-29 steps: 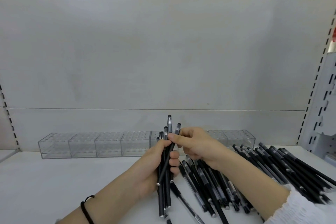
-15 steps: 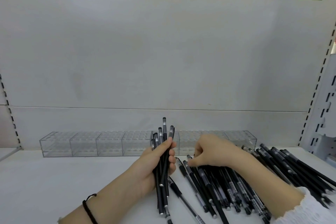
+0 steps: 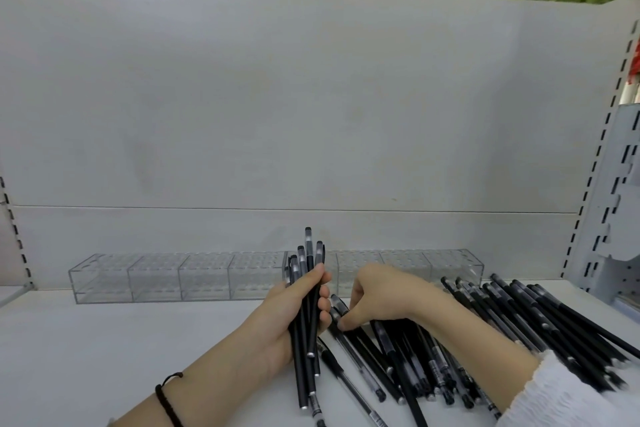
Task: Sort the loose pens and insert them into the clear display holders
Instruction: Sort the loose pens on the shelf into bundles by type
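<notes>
I'm seeing right hand [image 3: 377,298] pinching the leftmost loose pen [image 3: 338,302] of the pile [image 3: 502,329], axis running far-left to near-right, just right of left hand [image 3: 294,315] gripping the upright pen bundle [image 3: 309,274], holders [image 3: 173,277] sitting farther back.

Two hands [image 3: 277,319], two clear holders [image 3: 156,277], many pens [image 3: 519,315].

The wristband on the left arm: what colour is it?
The wristband is black, a thin cord. The head view, the only one, shows it clearly.
</notes>
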